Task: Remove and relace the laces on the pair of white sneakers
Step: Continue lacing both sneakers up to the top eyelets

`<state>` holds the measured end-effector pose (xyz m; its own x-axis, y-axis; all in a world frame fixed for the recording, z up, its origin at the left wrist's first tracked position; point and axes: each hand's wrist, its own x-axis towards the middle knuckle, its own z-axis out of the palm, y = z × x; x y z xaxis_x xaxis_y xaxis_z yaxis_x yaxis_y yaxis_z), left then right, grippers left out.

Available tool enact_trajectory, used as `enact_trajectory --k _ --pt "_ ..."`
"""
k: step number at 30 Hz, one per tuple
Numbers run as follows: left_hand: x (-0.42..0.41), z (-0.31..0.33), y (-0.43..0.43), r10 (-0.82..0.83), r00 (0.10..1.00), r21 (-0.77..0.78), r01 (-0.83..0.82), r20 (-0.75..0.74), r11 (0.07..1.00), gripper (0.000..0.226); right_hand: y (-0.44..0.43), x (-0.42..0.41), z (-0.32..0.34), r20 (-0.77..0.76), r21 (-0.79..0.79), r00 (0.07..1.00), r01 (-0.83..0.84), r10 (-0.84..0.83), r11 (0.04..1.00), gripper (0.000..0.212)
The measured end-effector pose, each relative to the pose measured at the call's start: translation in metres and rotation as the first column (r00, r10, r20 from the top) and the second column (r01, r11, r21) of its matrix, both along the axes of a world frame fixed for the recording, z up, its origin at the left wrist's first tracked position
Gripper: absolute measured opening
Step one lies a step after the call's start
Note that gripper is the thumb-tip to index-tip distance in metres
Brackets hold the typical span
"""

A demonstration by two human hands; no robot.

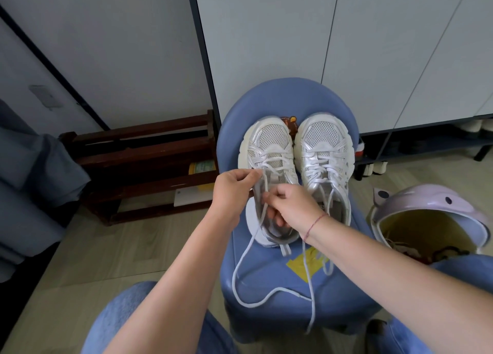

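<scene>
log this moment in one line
left hand: pinches white cord lace | right hand: pinches same lace | white mesh sneaker: partly laced, on blue padded chair | other sneaker: laced

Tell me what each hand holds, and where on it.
Both pinch the lace of the sneaker at image left: left hand beside the eyelets, right hand on a strand over the opening.
</scene>
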<state>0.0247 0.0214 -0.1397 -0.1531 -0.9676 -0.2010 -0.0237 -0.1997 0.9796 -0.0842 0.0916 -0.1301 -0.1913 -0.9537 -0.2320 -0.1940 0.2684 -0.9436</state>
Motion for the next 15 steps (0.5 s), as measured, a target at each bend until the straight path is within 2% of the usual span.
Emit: enact_trajectory --k 2,8,15 --pt "-0.001 0.000 0.000 0.001 1.000 -0.006 -0.001 0.010 1.000 0.016 0.002 0.000 0.003 -0.004 0.000 0.999 -0.039 0.039 0.999 0.029" --pt "0.000 0.000 0.000 0.003 1.000 -0.015 -0.003 0.025 1.000 0.016 0.024 0.001 0.002 0.036 0.159 0.949 -0.314 0.312 0.936 0.022" --pt "-0.001 0.005 0.006 -0.013 0.998 -0.027 0.015 0.055 1.000 0.014 0.034 -0.017 0.023 0.130 0.125 0.900 -0.432 0.417 0.893 0.024"
